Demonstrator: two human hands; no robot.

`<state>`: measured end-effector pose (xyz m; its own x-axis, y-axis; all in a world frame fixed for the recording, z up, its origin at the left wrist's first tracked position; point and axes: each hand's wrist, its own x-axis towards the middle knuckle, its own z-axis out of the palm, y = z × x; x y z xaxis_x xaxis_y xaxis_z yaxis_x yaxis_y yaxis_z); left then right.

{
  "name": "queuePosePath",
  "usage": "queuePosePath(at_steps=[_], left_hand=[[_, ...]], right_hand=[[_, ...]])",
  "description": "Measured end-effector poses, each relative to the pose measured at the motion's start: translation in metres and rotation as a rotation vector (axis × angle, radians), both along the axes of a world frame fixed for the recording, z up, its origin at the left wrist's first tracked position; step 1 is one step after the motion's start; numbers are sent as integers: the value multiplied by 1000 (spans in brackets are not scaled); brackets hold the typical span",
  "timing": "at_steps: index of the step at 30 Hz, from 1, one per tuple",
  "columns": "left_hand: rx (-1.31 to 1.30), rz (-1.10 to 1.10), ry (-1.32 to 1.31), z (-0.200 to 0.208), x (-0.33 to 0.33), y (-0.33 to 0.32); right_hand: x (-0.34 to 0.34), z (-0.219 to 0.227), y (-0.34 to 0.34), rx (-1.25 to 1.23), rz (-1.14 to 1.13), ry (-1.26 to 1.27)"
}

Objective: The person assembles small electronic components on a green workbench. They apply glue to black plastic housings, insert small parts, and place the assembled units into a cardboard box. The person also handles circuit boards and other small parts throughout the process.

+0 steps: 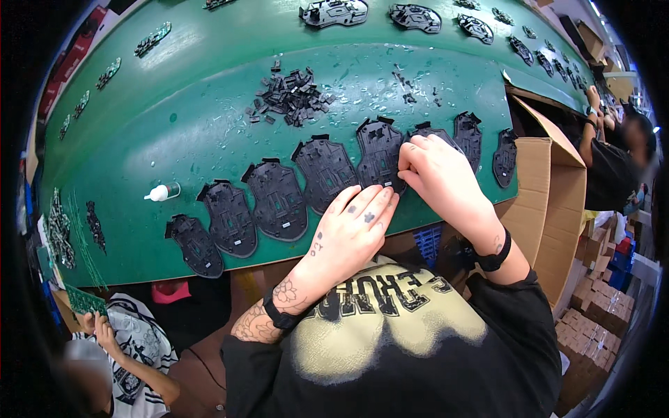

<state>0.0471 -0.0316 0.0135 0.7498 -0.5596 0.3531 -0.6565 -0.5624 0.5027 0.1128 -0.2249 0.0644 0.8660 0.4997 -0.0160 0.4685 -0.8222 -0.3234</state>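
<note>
A row of black plastic bottom shells, shaped like computer-mouse bases, lies along the near edge of the green table. My left hand (357, 226) rests with straight fingers on the lower end of one black shell (380, 150). Over that shell's right edge, my right hand (440, 171) has its fingers curled into a pinch; whatever they hold is hidden. Another shell (433, 130) is partly covered by the right hand. To the left lie more shells, the nearest to my left hand being a black shell (324, 167).
A pile of small black plastic parts (293, 96) sits beyond the row. A small white bottle (162, 192) lies at left. The conveyor (244, 35) carries assembled pieces. An open cardboard box (533, 181) stands at right. Co-workers sit at lower left, holding a green circuit board (85, 299), and far right.
</note>
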Motion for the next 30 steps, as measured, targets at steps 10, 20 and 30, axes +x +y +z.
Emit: queuePosePath(at_steps=[10,20,30], left_hand=[[-8,-13,-19,-3,1,1],[-11,-82,-77,6,8,-7],[107,-192,-162,4,27,-81]], right_hand=[[21,12,-35,476,-218,120],[87,-12,-82,149,-69,-102],[103,0,-79,75,0,51]])
